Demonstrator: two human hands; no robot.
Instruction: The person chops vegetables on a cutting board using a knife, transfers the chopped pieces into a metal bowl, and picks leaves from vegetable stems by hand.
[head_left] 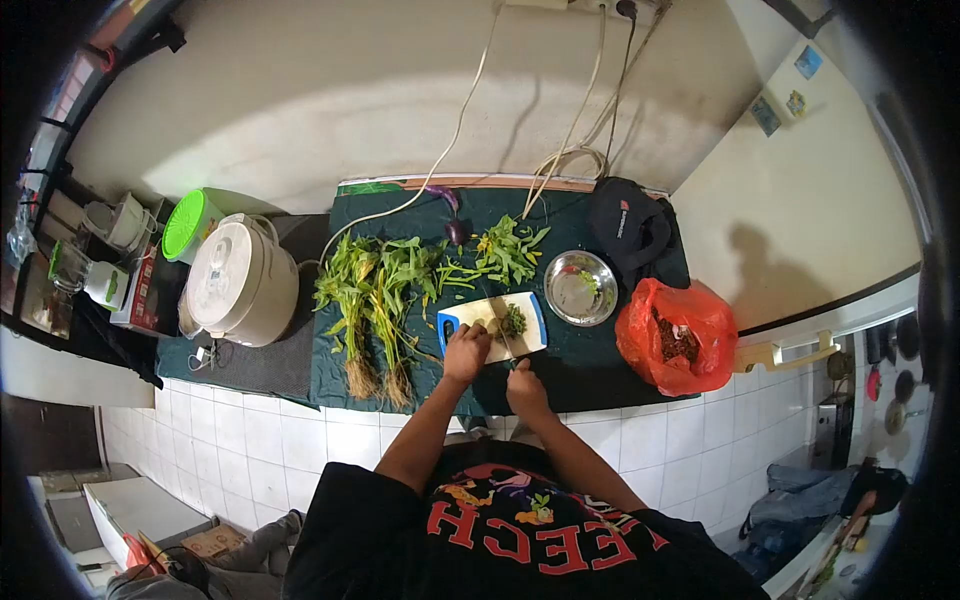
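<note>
A white cutting board with blue ends [527, 300] lies near the front of the table. My right hand [527, 390] is closed round the handle of a knife [507, 345], its thin blade pointing away from me over the board. On the board's left half rests my left hand [467, 352], fingers bent and pressed together beside the blade; what they hold is too small to make out. Just right of the blade sits a small heap of chopped greens [514, 320]. A steel bowl [580, 288] with a few green pieces inside stands to the right of the board.
Leafy greens with roots [380, 310] lie left of the board, loose leaves [510, 250] and a purple eggplant [457, 232] behind it. A red plastic bag [650, 340] and black cap [630, 222] are at the right. A rice cooker [235, 280] stands left; a cable [440, 160] crosses the table's back.
</note>
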